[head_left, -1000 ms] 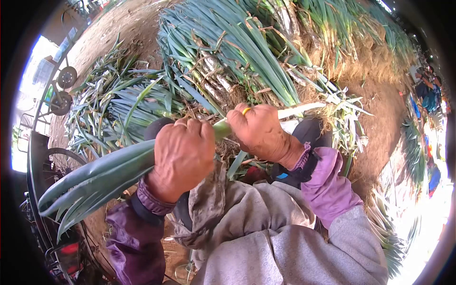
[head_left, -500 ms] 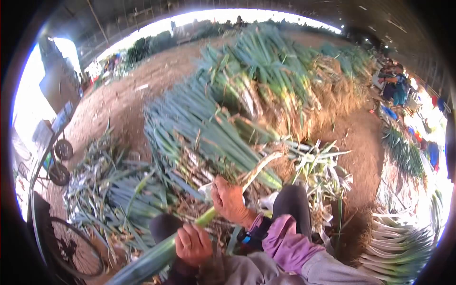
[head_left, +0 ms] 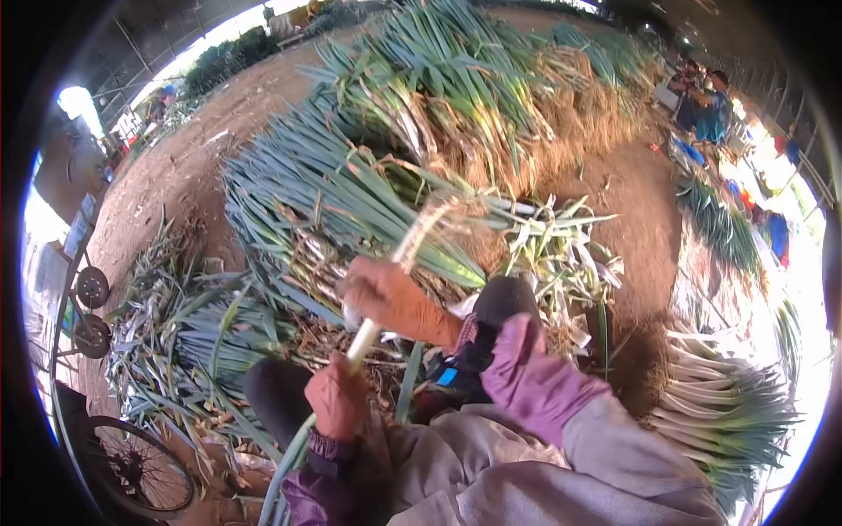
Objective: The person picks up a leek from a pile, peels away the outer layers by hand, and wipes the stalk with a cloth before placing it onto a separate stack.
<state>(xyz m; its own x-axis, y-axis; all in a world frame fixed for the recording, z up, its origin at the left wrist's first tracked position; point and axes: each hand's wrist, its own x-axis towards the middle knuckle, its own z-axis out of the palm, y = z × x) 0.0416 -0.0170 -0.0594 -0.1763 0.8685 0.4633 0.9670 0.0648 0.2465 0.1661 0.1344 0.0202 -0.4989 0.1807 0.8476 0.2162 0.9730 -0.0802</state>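
A long green onion (head_left: 414, 241) slants across in front of my lap, its root end up and its leaves running down past my left side. My left hand (head_left: 338, 399) is closed round the stalk where white turns green. Higher up, my right hand (head_left: 386, 296) is closed at the white part, its fingers slightly blurred. A bit of pale skin shows beneath those fingers. Just beyond my hands lies a large heap of green onions (head_left: 333, 184) with dry outer leaves. My knees (head_left: 504, 302) stand on either side of the stalk.
A taller stack of green onions (head_left: 438, 79) rises behind. Stripped leaves (head_left: 561, 241) lie beyond my right knee, more leaves (head_left: 210, 342) at left. Cleaned onions (head_left: 710, 403) are laid at right. A wheel (head_left: 140, 465) stands lower left. Another person (head_left: 710, 110) sits far right.
The onion has swung more upright, its root end moving up and left. My right hand has moved left and up, my left hand slightly up. The whole view has shifted.
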